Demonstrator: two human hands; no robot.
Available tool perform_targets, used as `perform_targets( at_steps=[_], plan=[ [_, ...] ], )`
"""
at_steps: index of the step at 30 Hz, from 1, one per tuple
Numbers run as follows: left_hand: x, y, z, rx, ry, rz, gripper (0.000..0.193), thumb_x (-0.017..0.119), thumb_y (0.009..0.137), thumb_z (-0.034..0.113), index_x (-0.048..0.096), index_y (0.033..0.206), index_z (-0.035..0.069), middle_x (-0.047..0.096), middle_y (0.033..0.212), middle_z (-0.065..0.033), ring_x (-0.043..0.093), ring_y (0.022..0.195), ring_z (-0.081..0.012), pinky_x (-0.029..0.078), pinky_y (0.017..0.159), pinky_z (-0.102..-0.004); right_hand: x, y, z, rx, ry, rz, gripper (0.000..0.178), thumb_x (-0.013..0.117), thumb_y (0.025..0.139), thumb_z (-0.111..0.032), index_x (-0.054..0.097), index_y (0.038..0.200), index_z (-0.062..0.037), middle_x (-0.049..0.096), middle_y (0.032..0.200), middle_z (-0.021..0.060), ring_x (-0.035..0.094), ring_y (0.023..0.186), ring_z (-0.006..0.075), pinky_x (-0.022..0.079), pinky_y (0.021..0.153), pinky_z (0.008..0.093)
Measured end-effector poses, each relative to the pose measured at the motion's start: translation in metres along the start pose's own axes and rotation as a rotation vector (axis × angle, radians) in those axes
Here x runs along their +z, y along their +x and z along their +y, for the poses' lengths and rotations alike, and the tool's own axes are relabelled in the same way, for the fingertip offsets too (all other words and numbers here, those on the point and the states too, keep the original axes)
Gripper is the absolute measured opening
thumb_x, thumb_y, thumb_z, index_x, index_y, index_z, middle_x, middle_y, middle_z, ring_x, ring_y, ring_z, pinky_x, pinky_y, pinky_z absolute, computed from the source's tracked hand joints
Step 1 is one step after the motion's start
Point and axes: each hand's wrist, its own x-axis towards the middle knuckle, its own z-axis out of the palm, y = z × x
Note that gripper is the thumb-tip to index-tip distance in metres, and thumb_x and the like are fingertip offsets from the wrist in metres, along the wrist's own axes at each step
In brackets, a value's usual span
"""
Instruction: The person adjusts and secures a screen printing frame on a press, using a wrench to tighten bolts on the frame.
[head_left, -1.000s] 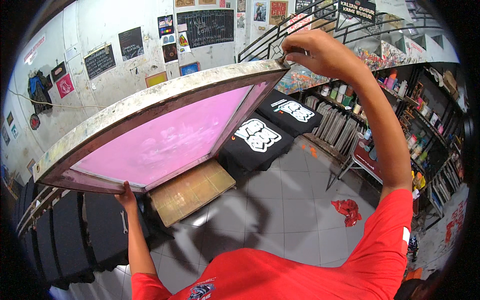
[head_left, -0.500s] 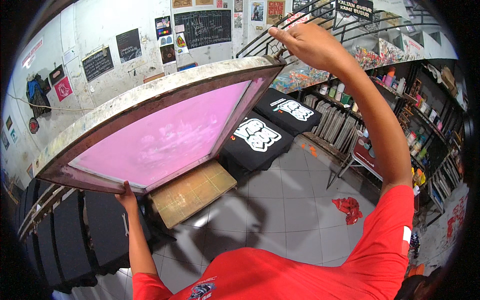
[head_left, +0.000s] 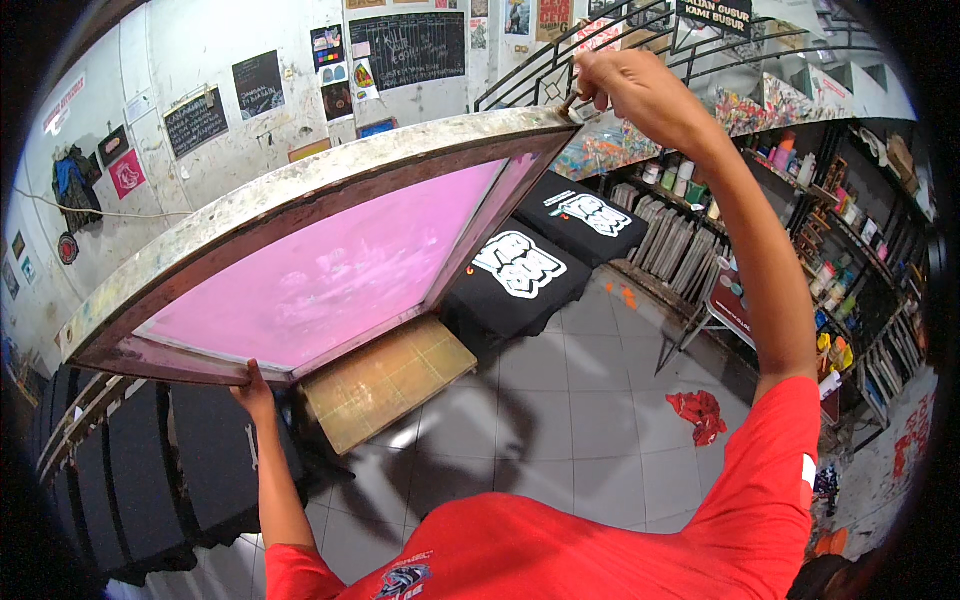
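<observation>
In the head view, the screen frame (head_left: 290,172) is tilted up above the left edge of the wooden board (head_left: 390,385). The left hand (head_left: 257,394) grasps its lower rim, thumb over the edge, apparently to steady the slant. The right hand (head_left: 628,92) is curled at the upper right corner, by a small bolt-like piece (head_left: 571,104); I cannot tell whether it grips that. The pink mesh (head_left: 320,265) faces down toward the wearer; the frame's long axis runs lower left to upper right.

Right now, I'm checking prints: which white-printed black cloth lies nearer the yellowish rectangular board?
The front printed cloth, beside the board; the other lies beyond.
</observation>
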Motion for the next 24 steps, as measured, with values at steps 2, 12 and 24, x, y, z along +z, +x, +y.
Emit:
perform_targets(
  at_steps=[2,12,24],
  plan=[
    [0.010,0.003,-0.025,-0.017,0.103,0.040,0.044,0.070,0.081,0.035,0.057,0.082,-0.007,0.058,0.082,-0.0104,0.047,0.075,-0.0177,0.041,0.069,-0.0355,-0.001,-0.016,0.013,0.292,0.210,-0.014,0.060,0.036,0.093,-0.054,0.064,0.100,-0.0010,0.064,0.076,0.0120,0.060,0.064,0.0204,0.048,0.062,0.0336],
    [-0.108,0.047,-0.144,-0.307,0.093,-0.554,0.023,0.061,0.088,0.022,0.060,0.093,0.000,0.060,0.087,-0.0063,0.052,0.075,-0.0136,0.047,0.071,-0.0290,0.099,-0.169,-0.044,0.511,1.326,0.025,0.065,0.022,0.094,-0.059,0.057,0.110,-0.0057,0.056,0.112,0.0075,0.048,0.109,0.0174,0.041,0.090,0.0335],
    [-0.097,-0.066,0.133,-0.900,-0.082,-0.574,0.037,0.060,0.087,0.032,0.060,0.102,-0.002,0.061,0.095,-0.0098,0.057,0.082,-0.0160,0.047,0.075,-0.0280,0.142,-0.307,-0.056,1.034,2.013,0.354,0.059,0.053,0.086,-0.037,0.043,0.131,0.0005,0.043,0.133,0.0145,0.033,0.130,0.0228,0.032,0.104,0.0383]
  ],
)
